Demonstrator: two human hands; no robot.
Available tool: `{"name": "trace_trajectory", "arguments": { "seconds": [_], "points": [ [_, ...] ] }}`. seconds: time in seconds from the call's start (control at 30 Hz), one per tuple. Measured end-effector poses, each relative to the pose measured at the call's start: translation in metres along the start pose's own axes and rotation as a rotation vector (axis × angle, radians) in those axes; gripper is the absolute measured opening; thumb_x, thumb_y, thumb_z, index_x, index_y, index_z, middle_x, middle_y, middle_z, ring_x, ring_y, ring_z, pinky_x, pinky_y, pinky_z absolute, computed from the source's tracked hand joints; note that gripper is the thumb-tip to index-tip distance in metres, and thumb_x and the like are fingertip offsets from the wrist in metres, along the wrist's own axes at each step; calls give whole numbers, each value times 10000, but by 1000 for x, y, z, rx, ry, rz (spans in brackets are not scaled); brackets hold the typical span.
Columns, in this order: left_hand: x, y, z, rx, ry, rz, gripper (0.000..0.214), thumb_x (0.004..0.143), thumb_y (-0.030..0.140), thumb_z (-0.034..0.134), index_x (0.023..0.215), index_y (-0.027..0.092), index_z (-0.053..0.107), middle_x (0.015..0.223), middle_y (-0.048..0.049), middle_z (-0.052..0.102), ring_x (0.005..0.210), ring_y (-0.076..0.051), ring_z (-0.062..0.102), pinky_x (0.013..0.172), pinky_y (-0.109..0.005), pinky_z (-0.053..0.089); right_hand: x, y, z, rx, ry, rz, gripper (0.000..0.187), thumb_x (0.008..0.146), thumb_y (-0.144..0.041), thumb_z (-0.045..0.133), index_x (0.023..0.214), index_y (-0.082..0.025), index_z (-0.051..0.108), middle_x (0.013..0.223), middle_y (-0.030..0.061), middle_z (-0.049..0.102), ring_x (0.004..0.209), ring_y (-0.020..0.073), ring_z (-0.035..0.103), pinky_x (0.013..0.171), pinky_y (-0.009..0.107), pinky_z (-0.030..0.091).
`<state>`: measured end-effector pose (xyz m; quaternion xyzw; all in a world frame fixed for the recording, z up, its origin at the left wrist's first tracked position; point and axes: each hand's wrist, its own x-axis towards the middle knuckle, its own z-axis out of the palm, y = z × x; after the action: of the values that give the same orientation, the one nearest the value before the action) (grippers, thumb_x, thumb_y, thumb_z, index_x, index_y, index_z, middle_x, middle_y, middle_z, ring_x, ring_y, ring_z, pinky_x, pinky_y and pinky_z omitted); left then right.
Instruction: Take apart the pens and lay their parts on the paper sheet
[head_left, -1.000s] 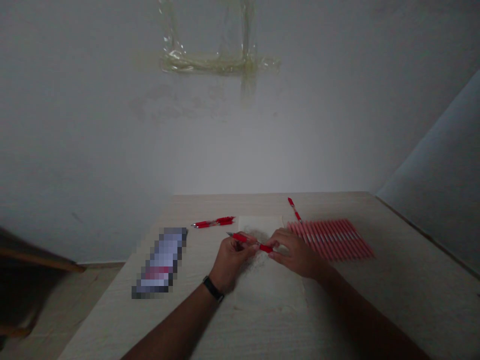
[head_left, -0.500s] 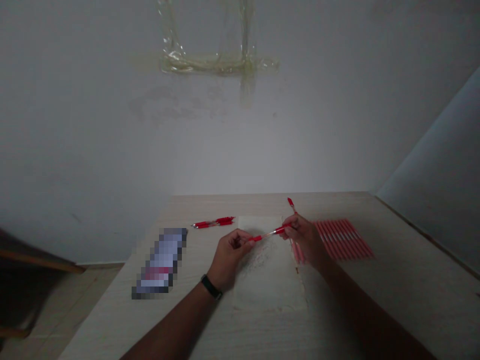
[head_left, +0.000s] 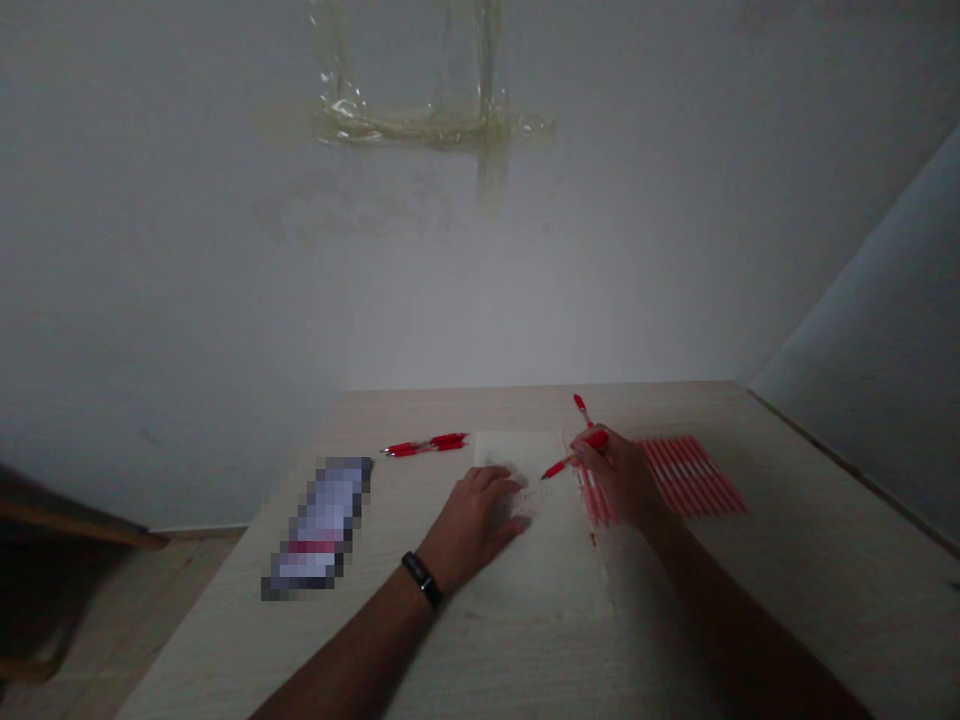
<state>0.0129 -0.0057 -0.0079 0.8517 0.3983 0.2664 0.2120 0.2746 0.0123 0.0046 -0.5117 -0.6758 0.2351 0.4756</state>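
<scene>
My right hand grips a red pen in a writing hold, its tip at or just over a sheet of paper. Grey scribble marks show on the sheet, partly covered by my left hand. That hand lies on the paper with its fingers spread, a dark band round its wrist. Beyond my right hand another red pen points away, its near end hidden. A row of several red pens lies side by side to the right, partly behind the hand.
Red pens lie together left of the paper's far edge. A phone-like blurred object rests at the left of the wooden table. The wall borders the table's back, with clear tape stuck higher up.
My left hand has let go of the pen's end and now rests flat on the paper. My right hand has turned the pen so its tip points down to the sheet.
</scene>
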Motion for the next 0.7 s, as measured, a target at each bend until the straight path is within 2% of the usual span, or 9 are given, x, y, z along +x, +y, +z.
{"name": "trace_trajectory", "arguments": {
  "seconds": [0.17,0.37,0.57,0.7],
  "points": [
    [-4,-9,7,131,-87,-14,525,815,365,747,1308,282,586,1432,-99,505,1287,-316,460,1059,-493,398,-3,-2,2,-160,-63,-19,246,958,-368,496,814,-215,623,610,3,655,569,165,615,559,260,454],
    [-6,-12,9,173,-116,-16,571,784,326,768,1320,281,576,1436,-101,502,1291,-320,457,1057,-493,397,-1,3,7,-181,-68,-76,199,935,-345,537,848,-200,643,711,39,700,635,173,638,607,271,471],
    [-5,-9,7,165,-122,-34,553,790,334,758,1312,286,584,1433,-101,506,1307,-323,450,1065,-495,390,-4,-3,7,-175,-90,-41,219,955,-357,511,834,-217,629,632,6,653,515,153,582,520,263,426],
    [-4,-8,7,181,-128,-41,559,782,326,766,1310,284,585,1438,-99,503,1310,-320,448,1066,-491,392,-2,-2,7,-187,-98,-64,201,935,-334,534,810,-205,625,661,12,663,602,163,620,594,267,450]
  ]
}}
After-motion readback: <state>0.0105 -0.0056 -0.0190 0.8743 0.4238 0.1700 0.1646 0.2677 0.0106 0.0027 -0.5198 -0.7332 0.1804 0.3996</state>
